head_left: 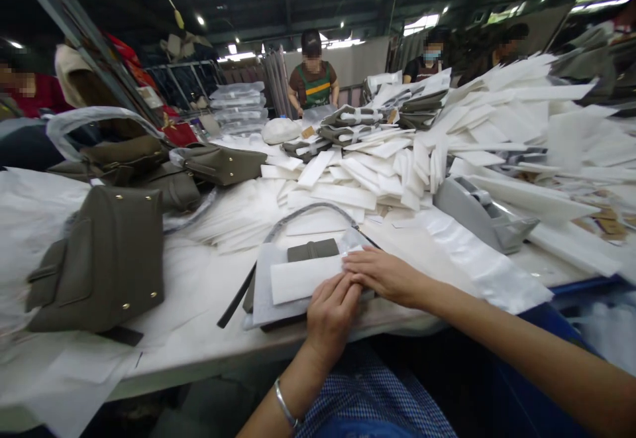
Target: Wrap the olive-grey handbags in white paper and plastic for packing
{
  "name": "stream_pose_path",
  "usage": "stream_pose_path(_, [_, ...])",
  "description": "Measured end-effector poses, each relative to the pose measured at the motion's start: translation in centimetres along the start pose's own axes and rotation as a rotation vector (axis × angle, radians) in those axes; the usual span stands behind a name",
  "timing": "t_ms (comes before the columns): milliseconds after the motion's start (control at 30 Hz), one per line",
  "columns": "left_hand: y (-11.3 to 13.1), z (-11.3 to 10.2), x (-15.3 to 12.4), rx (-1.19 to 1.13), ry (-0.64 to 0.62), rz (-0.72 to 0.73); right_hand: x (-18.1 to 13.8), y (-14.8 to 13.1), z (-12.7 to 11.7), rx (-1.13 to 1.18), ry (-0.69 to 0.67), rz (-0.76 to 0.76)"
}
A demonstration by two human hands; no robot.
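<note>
A flat olive handbag (313, 250) lies near the table's front edge, mostly covered by white wrapping sheets (303, 277). My left hand (332, 315) rests on the bag's near right corner with its fingers curled down against the paper. My right hand (385, 273) lies flat beside it, fingers stretched leftward onto the white sheet. A dark strap (238, 299) runs from the bag toward the left front, and a grey wrapped handle (308, 211) arcs behind it.
An upright olive bag (102, 259) stands at left, with more olive bags (218, 163) behind it. Piles of white foam sheets (477, 133) cover the right and middle. A grey tape dispenser (479, 213) sits right of my hands. Several people work at the table's far side.
</note>
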State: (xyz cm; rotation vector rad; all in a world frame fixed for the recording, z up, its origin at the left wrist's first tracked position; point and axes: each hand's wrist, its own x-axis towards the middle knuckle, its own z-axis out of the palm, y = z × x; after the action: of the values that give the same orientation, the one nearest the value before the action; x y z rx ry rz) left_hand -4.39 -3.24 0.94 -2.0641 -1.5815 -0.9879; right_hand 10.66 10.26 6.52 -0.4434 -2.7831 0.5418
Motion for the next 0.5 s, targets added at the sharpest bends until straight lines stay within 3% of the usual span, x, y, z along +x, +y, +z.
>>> stream_pose_path(167, [-1.2, -3.7, 0.1, -0.003, -0.190, 0.117, -3.5, 0.2, 2.0, -0.167, 0.058, -0.101])
stream_pose_path(267, [-3.3, -7.1, -0.1, 0.213, -0.287, 0.176, -3.7, 0.8, 2.2, -0.261, 0.074, -0.117])
stream_pose_path(367, [-5.6, -9.8, -0.9, 0.391, -0.396, 0.113, -3.5, 1.1, 1.9, -0.305, 0.081, -0.134])
stream_pose_path(500, [-7.2, -10.5, -2.7, 0.419, -0.431, 0.091, -3.6, 0.6, 1.7, -0.340, 0.119, -0.142])
